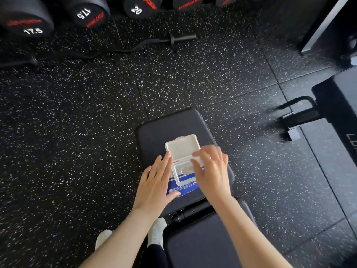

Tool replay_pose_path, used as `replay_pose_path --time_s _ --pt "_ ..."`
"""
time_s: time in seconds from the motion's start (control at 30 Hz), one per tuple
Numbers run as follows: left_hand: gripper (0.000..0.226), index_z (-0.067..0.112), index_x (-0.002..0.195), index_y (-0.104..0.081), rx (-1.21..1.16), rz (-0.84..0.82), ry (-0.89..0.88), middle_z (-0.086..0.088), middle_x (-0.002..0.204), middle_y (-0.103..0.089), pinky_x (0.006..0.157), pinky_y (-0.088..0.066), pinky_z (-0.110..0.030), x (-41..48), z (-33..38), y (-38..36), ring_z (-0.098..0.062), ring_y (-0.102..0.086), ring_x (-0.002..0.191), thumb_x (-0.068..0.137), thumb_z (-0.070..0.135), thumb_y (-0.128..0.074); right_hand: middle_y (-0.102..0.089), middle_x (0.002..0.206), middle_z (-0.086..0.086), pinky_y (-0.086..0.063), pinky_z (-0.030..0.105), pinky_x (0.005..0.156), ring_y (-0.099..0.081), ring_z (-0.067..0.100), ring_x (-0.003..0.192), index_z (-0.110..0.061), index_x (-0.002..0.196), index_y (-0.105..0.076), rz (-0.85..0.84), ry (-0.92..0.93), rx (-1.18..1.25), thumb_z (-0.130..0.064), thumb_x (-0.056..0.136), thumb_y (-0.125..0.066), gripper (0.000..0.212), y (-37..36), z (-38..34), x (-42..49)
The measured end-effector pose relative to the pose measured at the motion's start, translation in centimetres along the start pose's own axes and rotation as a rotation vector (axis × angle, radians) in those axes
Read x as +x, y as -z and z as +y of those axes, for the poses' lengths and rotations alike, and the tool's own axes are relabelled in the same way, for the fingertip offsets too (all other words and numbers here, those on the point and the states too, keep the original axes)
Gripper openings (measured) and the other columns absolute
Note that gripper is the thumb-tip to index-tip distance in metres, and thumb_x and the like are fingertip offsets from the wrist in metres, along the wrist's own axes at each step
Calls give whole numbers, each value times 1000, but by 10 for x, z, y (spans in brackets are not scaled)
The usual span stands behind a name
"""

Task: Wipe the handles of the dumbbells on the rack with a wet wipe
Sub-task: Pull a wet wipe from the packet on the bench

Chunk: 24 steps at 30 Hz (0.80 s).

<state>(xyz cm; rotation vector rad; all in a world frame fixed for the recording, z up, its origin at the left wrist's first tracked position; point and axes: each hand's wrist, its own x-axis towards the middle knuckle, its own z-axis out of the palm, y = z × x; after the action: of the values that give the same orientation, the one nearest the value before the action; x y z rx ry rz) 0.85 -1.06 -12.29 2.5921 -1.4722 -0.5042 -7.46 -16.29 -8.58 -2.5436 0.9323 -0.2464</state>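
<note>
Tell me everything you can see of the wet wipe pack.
The wet wipe pack is a soft blue and white pouch with a rigid white plastic lid, flipped open away from the person. White tissue shows in the opening. It lies flat on the black padded bench. The left hand rests flat along its left side, thumb on the near edge; the blurred right hand is over its right side.
</note>
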Motion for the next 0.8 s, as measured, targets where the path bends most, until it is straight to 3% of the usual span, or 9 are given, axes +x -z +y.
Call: replay_pose_path --time_s 0.1,0.2,0.3,0.43,0.63,0.73,0.8 --pt "114 3 146 -26 2 -8 11 -9 155 -24 93 -47 -40 -2 1 0 -28 -41 133 62 63 -74 -57 86 -3 -36 33 71 -54 23 82 -20 82 -66 -114 -3 -39 -14 75 -73 11 -7 0 -24" --pt "112 2 146 -26 19 -13 2 -9 156 -22 93 -47 -40 -4 -1 0 -28 -40 134 65 65 -70 -56 86 -2 -33 32 70 -54 24 81 -20 79 -67 -193 -57 -86 -14 73 -74 11 -16 1 -28" --pt "112 3 147 -23 28 -24 -8 -8 157 -20 94 -45 -39 -3 -2 0 -27 -37 135 67 67 -67 -55 94 1 -29 34 74 -51 25 89 -16 82 -66 -265 -121 -150 -14 79 -66 4 -22 -2 -21" --pt "112 4 147 -21 6 -10 -7 -7 157 -19 95 -45 -38 -2 -1 0 -26 -36 136 66 66 -69 -49 104 3 -28 34 84 -43 25 99 -10 91 -58 -338 -176 -205 -3 85 -49 13 -20 -13 -10" --pt "111 5 146 -24 -7 -11 -5 -6 156 -22 95 -45 -39 -2 -1 3 -26 -37 136 65 64 -71 -57 91 -6 -34 32 81 -47 18 88 -15 86 -51 -128 -333 323 -4 91 -48 13 -3 -23 -22" --pt "109 6 148 -20 -16 -31 -5 -5 157 -17 98 -43 -40 -3 -1 4 -26 -33 138 69 63 -69 -55 80 -11 -39 26 68 -46 9 68 -17 85 -47 -14 -427 516 -6 95 -45 15 17 -30 -28" --pt "108 7 149 -16 -23 -56 -12 -5 158 -14 100 -43 -42 -3 -1 5 -26 -31 139 71 63 -66 -52 75 -11 -38 21 65 -44 5 65 -16 86 -46 104 -488 626 -9 96 -45 12 31 -32 -26"
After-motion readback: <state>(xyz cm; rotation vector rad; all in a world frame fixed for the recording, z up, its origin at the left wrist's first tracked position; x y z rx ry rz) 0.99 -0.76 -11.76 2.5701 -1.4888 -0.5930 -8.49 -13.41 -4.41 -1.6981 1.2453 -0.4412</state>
